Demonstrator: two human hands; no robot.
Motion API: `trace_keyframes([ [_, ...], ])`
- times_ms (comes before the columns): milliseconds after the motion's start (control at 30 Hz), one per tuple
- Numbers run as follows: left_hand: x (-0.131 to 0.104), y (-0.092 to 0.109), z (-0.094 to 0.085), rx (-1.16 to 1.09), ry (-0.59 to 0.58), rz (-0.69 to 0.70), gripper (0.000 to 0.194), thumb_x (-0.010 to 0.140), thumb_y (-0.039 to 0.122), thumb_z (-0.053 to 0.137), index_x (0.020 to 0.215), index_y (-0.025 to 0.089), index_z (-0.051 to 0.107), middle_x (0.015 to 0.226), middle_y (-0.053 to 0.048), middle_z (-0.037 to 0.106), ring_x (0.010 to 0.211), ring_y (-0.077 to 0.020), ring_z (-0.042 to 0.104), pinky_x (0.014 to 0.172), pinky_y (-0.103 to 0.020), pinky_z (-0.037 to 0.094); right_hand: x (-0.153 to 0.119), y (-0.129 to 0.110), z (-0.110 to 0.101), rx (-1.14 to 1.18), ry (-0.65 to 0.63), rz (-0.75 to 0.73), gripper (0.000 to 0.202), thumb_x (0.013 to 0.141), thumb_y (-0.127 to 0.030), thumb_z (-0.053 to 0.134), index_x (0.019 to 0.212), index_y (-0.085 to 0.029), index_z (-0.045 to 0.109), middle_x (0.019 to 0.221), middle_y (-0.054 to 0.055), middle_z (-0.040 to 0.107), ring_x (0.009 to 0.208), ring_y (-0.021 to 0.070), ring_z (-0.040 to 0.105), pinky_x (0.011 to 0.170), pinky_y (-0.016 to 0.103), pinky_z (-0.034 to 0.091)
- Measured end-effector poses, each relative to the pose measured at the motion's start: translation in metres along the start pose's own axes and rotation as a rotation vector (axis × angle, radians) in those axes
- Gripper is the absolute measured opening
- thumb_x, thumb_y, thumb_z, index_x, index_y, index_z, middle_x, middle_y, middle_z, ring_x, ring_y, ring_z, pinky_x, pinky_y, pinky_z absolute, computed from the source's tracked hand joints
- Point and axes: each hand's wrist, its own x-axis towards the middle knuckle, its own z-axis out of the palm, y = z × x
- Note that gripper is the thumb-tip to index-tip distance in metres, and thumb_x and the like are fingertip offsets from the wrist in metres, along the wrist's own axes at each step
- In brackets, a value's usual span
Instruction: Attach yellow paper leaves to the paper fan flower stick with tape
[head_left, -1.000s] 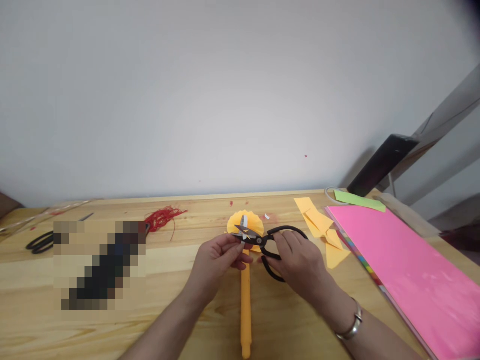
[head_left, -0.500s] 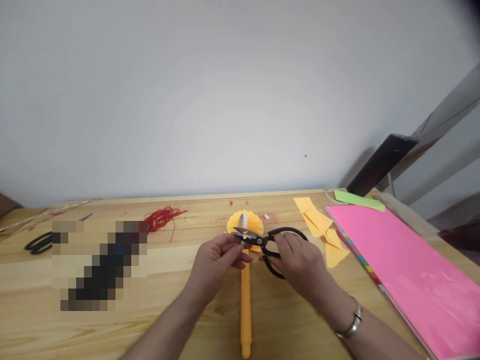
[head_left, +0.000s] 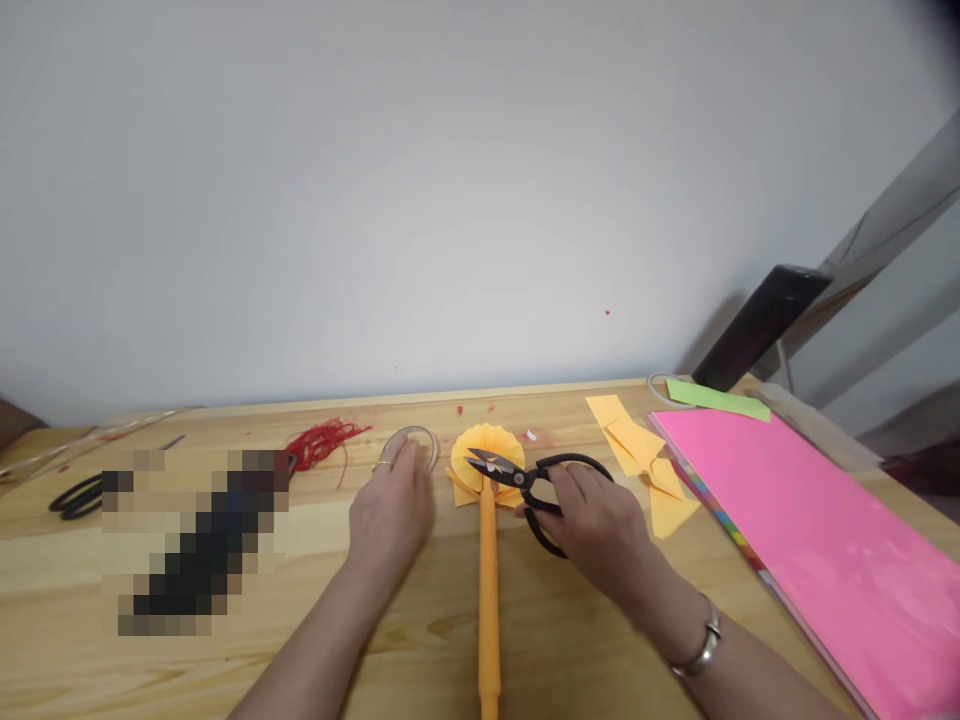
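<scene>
My right hand (head_left: 600, 515) is closed round the handles of black scissors (head_left: 536, 485), whose blades stand slightly apart over a pleated orange paper fan (head_left: 487, 445). An orange stick (head_left: 489, 600) runs from the fan toward the front edge. To the left of the fan, my left hand (head_left: 390, 500) is closed on a roll of tape (head_left: 431, 445) at the table surface. Its fingertips are partly hidden behind the hand. A small white scrap (head_left: 532, 435) lies right of the fan.
Orange paper pieces (head_left: 634, 440), a pink sheet pack (head_left: 810, 530) and a green strip (head_left: 718, 399) lie on the right. A black box (head_left: 761, 325) leans at the wall. Left are red threads (head_left: 322, 445), other scissors (head_left: 79, 495) and a blurred dark object (head_left: 202, 550).
My left hand has moved left, away from the scissor blades, with the tape roll that was over the fan. My right hand and the scissors have hardly moved.
</scene>
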Motion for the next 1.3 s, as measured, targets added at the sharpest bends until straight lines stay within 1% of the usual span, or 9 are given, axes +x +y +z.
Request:
trace_keyframes([
  [67, -0.005, 0.005, -0.001, -0.152, 0.142, 0.106, 0.027, 0.087, 0.022, 0.042, 0.101, 0.022, 0.065, 0.116, -0.012, 0.062, 0.098, -0.0233, 0.061, 0.083, -0.034, 0.046, 0.0, 0.0, -0.001, -0.008, -0.017, 0.001, 0.032, 0.087, -0.041, 0.051, 0.088, -0.01, 0.06, 0.068, 0.007, 0.06, 0.064, 0.0176, 0.056, 0.053, 0.028, 0.039],
  [133, -0.012, 0.011, -0.002, -0.302, 0.208, 0.227, 0.022, 0.084, 0.022, 0.05, 0.096, 0.024, 0.068, 0.106, -0.01, 0.066, 0.097, -0.0219, 0.061, 0.086, -0.032, 0.045, 0.0, -0.001, -0.001, -0.013, -0.035, 0.0, 0.031, 0.087, -0.039, 0.051, 0.088, -0.01, 0.06, 0.068, 0.007, 0.06, 0.064, 0.0177, 0.056, 0.053, 0.028, 0.038],
  [233, -0.021, 0.015, -0.002, -0.402, 0.154, 0.315, 0.021, 0.081, 0.019, 0.057, 0.094, 0.028, 0.071, 0.098, -0.006, 0.068, 0.09, -0.0196, 0.063, 0.083, -0.029, 0.046, 0.0, -0.004, 0.0, -0.015, -0.051, -0.004, 0.029, 0.086, -0.038, 0.052, 0.086, -0.01, 0.06, 0.068, 0.007, 0.06, 0.063, 0.018, 0.056, 0.052, 0.028, 0.037],
  [367, -0.025, 0.013, 0.001, -0.499, 0.066, 0.263, 0.024, 0.078, 0.02, 0.062, 0.096, 0.032, 0.072, 0.099, -0.005, 0.069, 0.09, -0.0206, 0.064, 0.083, -0.029, 0.047, -0.001, -0.007, 0.001, -0.002, -0.093, -0.007, 0.03, 0.086, -0.039, 0.052, 0.084, -0.011, 0.06, 0.068, 0.007, 0.06, 0.063, 0.0182, 0.055, 0.052, 0.029, 0.036],
  [500, -0.023, 0.014, 0.001, -0.481, 0.092, 0.27, 0.025, 0.078, 0.019, 0.062, 0.096, 0.032, 0.073, 0.098, -0.004, 0.07, 0.088, -0.0202, 0.065, 0.083, -0.028, 0.048, -0.001, -0.008, 0.001, 0.004, -0.106, -0.015, 0.031, 0.086, -0.04, 0.051, 0.085, -0.011, 0.06, 0.069, 0.007, 0.06, 0.065, 0.0186, 0.056, 0.053, 0.029, 0.037],
  [633, -0.021, 0.016, 0.0, -0.395, 0.161, 0.393, 0.028, 0.079, 0.013, 0.059, 0.099, 0.029, 0.071, 0.096, -0.004, 0.07, 0.086, -0.0185, 0.066, 0.078, -0.026, 0.05, -0.002, -0.008, 0.001, 0.003, -0.11, -0.02, 0.032, 0.087, -0.04, 0.049, 0.085, -0.01, 0.06, 0.069, 0.007, 0.06, 0.065, 0.0187, 0.056, 0.053, 0.029, 0.036],
  [833, -0.016, 0.014, 0.005, -0.255, 0.342, 0.605, 0.024, 0.079, 0.009, 0.058, 0.098, 0.022, 0.065, 0.09, -0.004, 0.068, 0.078, -0.0151, 0.066, 0.067, -0.023, 0.052, -0.002, -0.009, 0.002, 0.013, -0.131, -0.02, 0.031, 0.087, -0.039, 0.05, 0.086, -0.01, 0.061, 0.069, 0.007, 0.06, 0.065, 0.0185, 0.056, 0.053, 0.029, 0.035],
  [1100, -0.017, 0.016, 0.004, -0.19, 0.37, 0.601, 0.019, 0.079, 0.008, 0.059, 0.095, 0.017, 0.061, 0.091, -0.006, 0.066, 0.076, -0.0148, 0.065, 0.068, -0.022, 0.051, -0.002, -0.01, 0.001, 0.014, -0.114, -0.022, 0.03, 0.086, -0.039, 0.051, 0.084, -0.01, 0.061, 0.067, 0.007, 0.059, 0.062, 0.0181, 0.054, 0.051, 0.029, 0.033],
  [1300, -0.018, 0.019, 0.001, -0.295, 0.27, 0.479, 0.011, 0.083, 0.011, 0.055, 0.09, 0.017, 0.061, 0.091, -0.006, 0.064, 0.08, -0.0143, 0.063, 0.071, -0.023, 0.048, -0.002, -0.009, 0.002, 0.024, -0.134, -0.023, 0.029, 0.087, -0.037, 0.05, 0.087, -0.01, 0.062, 0.069, 0.008, 0.061, 0.063, 0.0186, 0.055, 0.052, 0.029, 0.034],
])
